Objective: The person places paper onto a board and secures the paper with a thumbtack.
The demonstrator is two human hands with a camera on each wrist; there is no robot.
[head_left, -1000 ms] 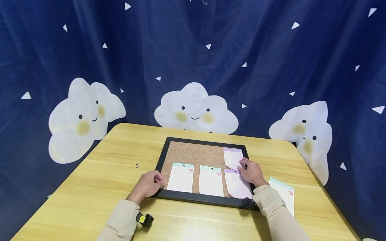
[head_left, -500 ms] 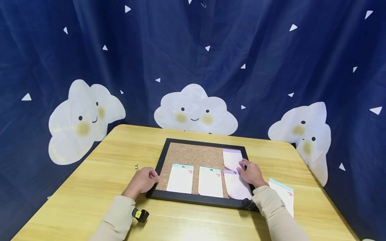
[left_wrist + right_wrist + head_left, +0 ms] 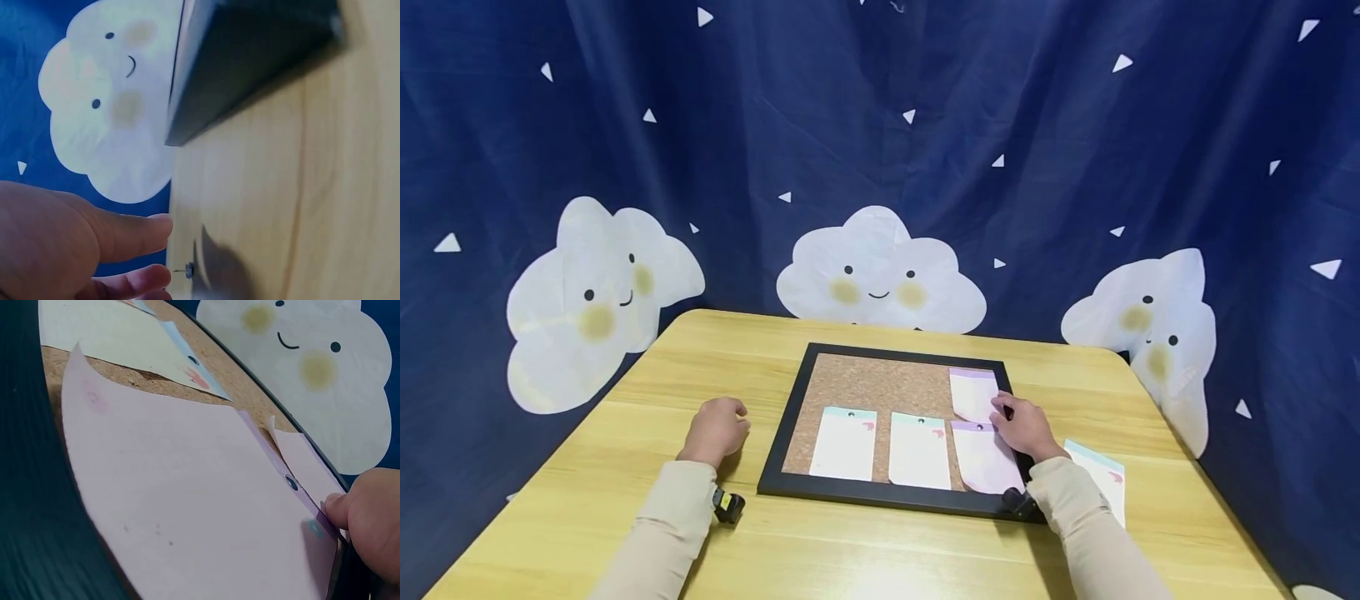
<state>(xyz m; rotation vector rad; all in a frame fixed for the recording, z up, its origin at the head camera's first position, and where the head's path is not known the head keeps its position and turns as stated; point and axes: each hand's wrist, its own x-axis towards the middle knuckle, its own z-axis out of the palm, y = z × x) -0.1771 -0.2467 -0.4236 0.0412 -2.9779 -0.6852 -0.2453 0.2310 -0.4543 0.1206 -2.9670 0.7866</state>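
Observation:
A framed corkboard [image 3: 880, 385] lies on the table. Near its right side, my right hand [image 3: 1026, 427] holds the lower right edge of the far purple-topped note sheet [image 3: 974, 395]; the right wrist view shows the thumb [image 3: 338, 510] on it, the other fingers hidden. Directly below is another purple-topped sheet [image 3: 987, 458] with a pin [image 3: 291, 482] in its top strip. Left of the board, my left hand [image 3: 718, 429] hovers over the table, thumb and fingers apart. A thumbtack [image 3: 189, 270] lies just past its fingertips in the left wrist view.
Two pinned teal-topped sheets, a left one [image 3: 844, 444] and a middle one [image 3: 919, 452], are on the cork. A loose teal-topped sheet [image 3: 1099, 477] lies right of the frame, partly behind my forearm. A blue cloud-patterned curtain [image 3: 880, 150] stands behind the table.
My left hand has left the board's lower left corner and moved left over the table, covering the small pins there in the head view. My right hand stays at the far purple-topped note sheet.

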